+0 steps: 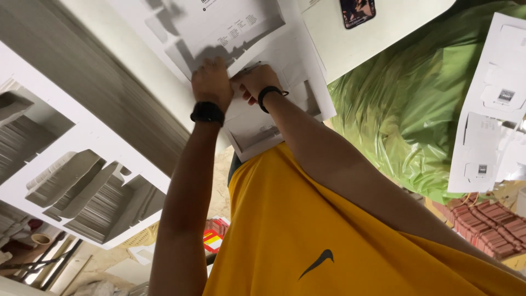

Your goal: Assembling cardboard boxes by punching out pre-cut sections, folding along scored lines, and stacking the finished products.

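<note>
Item: flat die-cut cardboard sheet [257, 118], white with grey printed panels and cut windows, lying on a white table [383, 33]. All places below are given relative to this sheet.

Left hand [211, 82]: pressed down on the sheet's middle, knuckles up, fingers curled together against the card; a black watch [207, 112] sits on the wrist. Whether the fingers pinch a flap or only press cannot be told.

Right hand [255, 81]: touching the sheet just beside the left hand, fingers folded in and closed on a raised edge of the card; a black band [268, 94] circles the wrist. The two hands meet thumb to thumb over the sheet.

Further stock: a second printed sheet [219, 27] lies partly beneath and beyond the first, toward the far side of the table. A phone [357, 11] with a dark screen rests beyond the sheet, to its right, on the table.

Right of the sheet, off the table edge: a green plastic bag [405, 104], crumpled and glossy. More white die-cut sheets [493, 104] lie past the bag, well apart from the worked sheet. Reddish ridged tiles [482, 225] show below those.

Left of the sheet: a white shelving unit [82, 181] with open compartments holding stacks of flat card.

Near side of the sheet: the person's yellow shirt [307, 235] fills the lower view.
</note>
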